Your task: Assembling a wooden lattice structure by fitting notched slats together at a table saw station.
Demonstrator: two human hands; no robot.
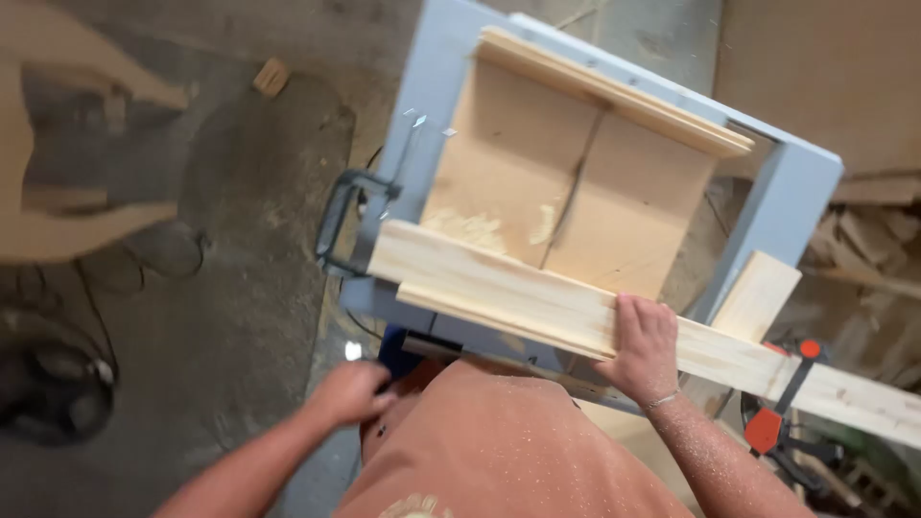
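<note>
Right hand [645, 347] flat, fingers together, pressing long pale board [537, 297] on crosscut sled [566, 192] atop blue table [801, 192]. Board axis 10-to-4 o'clock. Left hand [350, 391] curled, blurred; grip contents unclear, 8 o'clock of board, farther.

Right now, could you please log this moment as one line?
right hand: pressing pine board | left hand: low, empty | sled: on saw table
</note>
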